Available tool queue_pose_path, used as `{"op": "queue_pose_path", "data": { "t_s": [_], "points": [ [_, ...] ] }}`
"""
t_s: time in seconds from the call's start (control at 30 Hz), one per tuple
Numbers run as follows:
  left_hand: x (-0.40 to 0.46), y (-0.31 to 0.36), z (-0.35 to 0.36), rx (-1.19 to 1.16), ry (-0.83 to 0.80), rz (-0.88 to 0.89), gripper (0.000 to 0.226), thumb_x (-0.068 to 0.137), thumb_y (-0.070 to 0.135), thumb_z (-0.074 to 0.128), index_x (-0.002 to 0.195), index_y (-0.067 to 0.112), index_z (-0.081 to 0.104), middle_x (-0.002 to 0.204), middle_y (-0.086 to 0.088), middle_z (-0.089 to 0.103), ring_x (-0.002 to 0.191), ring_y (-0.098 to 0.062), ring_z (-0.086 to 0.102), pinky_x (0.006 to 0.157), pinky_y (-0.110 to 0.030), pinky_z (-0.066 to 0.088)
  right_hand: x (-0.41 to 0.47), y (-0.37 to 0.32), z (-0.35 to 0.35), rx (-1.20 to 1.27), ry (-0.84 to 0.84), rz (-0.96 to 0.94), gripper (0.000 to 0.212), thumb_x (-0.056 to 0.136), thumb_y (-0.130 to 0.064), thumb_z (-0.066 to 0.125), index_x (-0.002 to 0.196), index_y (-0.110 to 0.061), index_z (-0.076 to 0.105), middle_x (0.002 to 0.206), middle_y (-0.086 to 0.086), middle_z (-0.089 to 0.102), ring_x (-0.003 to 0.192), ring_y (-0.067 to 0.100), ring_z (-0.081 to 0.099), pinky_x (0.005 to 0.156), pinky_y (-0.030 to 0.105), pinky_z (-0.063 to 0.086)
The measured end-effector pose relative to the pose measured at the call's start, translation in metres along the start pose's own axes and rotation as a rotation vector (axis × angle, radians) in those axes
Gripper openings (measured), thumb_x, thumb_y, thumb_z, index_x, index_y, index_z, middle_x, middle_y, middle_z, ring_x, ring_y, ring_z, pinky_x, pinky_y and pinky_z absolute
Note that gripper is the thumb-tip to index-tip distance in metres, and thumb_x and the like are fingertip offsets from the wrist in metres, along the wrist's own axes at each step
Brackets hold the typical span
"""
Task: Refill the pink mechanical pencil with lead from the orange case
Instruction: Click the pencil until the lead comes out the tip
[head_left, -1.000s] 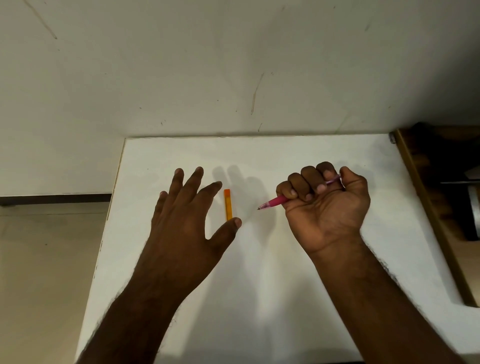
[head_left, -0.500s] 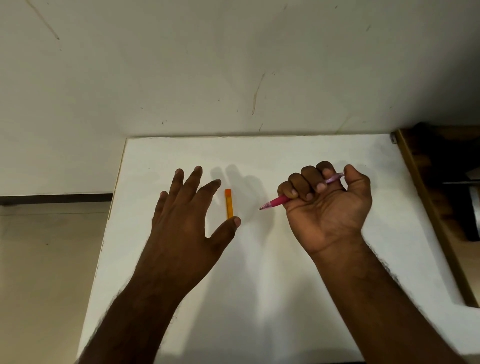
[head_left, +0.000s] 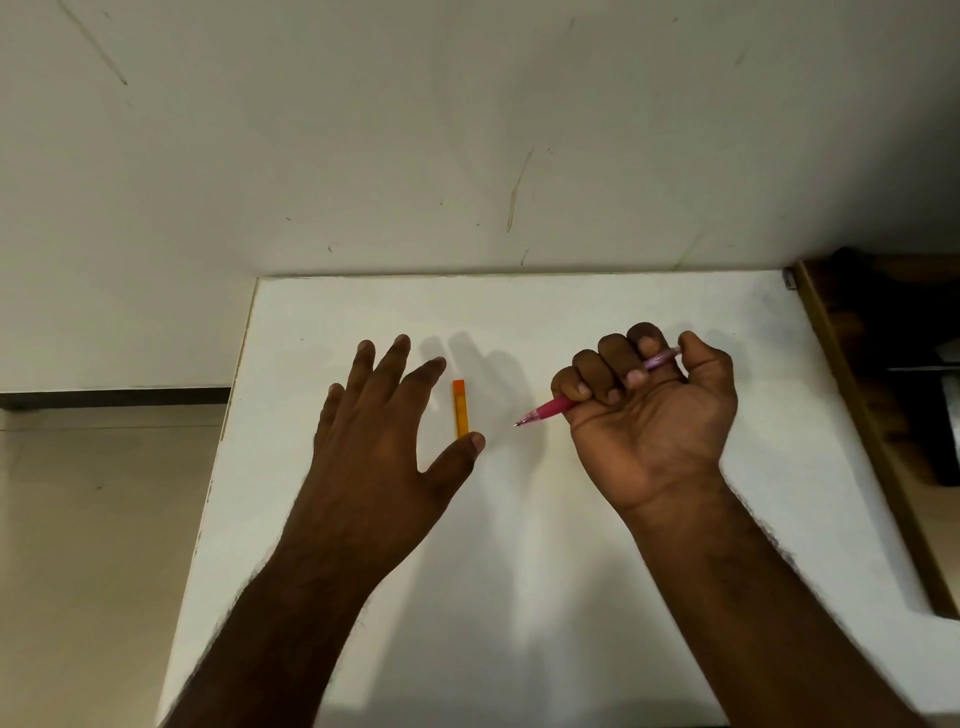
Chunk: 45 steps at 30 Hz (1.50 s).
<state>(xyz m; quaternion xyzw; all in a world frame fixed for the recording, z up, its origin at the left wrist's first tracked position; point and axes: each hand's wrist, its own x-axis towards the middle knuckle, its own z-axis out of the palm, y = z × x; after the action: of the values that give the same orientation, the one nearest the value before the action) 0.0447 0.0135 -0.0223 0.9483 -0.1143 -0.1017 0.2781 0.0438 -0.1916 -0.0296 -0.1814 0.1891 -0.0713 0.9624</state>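
Observation:
The pink mechanical pencil (head_left: 549, 408) is gripped in my right hand (head_left: 649, 415), fist closed around its barrel, metal tip pointing left and down, thumb pressed on the pale rear end. A slim orange lead case (head_left: 460, 408) lies flat on the white table (head_left: 519, 545), lengthways away from me. My left hand (head_left: 384, 441) hovers palm down just left of the case, fingers spread, holding nothing. Its thumb tip sits at the case's near end; I cannot tell whether it touches.
The table butts against a pale scuffed wall (head_left: 467, 130). Its left edge drops to a tiled floor (head_left: 93, 519). A dark wooden piece of furniture (head_left: 883, 415) borders the table on the right.
Almost nothing has changed. My right thumb has shifted slightly along the rear end of the pencil. The left hand and the orange case stay where they were.

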Motion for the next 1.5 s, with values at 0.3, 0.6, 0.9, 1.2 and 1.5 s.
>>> {"op": "queue_pose_path", "data": {
  "t_s": [0.3,0.6,0.9,1.2,1.5],
  "points": [
    [0.0023,-0.0007,0.0012,0.005,0.001,0.004,0.075,0.086,0.063,0.053,0.152,0.033,0.033,0.167,0.009,0.011,0.154,-0.012,-0.006,0.123,-0.045,0.007,-0.0011,-0.0003,0.0019,-0.044,-0.063,0.005,0.036,0.092,-0.04,0.033,0.071,-0.015,0.047,0.058,-0.002,0.033,0.052,0.015,0.025,0.056,0.029,0.032],
    [0.0016,-0.0015,0.0005,0.001,0.005,0.006,0.076,0.085,0.066,0.051,0.151,0.033,0.034,0.167,0.009,0.012,0.155,-0.013,-0.006,0.124,-0.048,0.009,-0.0022,0.0004,0.0053,-0.139,-0.081,-0.027,0.039,0.095,-0.041,0.029,0.072,-0.014,0.045,0.058,-0.001,0.033,0.054,0.016,0.022,0.055,0.03,0.032],
    [0.001,-0.002,-0.0001,-0.006,0.008,0.002,0.075,0.085,0.066,0.051,0.151,0.035,0.034,0.167,0.01,0.011,0.154,-0.012,-0.007,0.124,-0.046,0.007,-0.0024,0.0002,0.0042,-0.115,-0.082,-0.031,0.036,0.091,-0.04,0.032,0.072,-0.014,0.046,0.058,-0.002,0.033,0.054,0.016,0.023,0.056,0.03,0.03],
    [0.0011,0.0018,-0.0011,-0.008,-0.005,-0.001,0.08,0.081,0.07,0.042,0.151,0.034,0.034,0.167,0.009,0.012,0.154,-0.012,-0.006,0.124,-0.046,0.007,-0.0019,-0.0007,0.0039,-0.112,-0.074,-0.037,0.033,0.089,-0.039,0.035,0.071,-0.015,0.046,0.057,-0.002,0.033,0.053,0.015,0.024,0.056,0.029,0.031],
    [0.0013,0.0044,-0.003,-0.002,-0.015,-0.008,0.084,0.077,0.073,0.038,0.151,0.034,0.034,0.167,0.009,0.012,0.154,-0.012,-0.006,0.125,-0.046,0.008,-0.0033,0.0005,0.0097,-0.222,-0.128,-0.065,0.034,0.088,-0.04,0.035,0.071,-0.012,0.045,0.057,0.0,0.032,0.055,0.016,0.021,0.055,0.031,0.03]
  ]
}}
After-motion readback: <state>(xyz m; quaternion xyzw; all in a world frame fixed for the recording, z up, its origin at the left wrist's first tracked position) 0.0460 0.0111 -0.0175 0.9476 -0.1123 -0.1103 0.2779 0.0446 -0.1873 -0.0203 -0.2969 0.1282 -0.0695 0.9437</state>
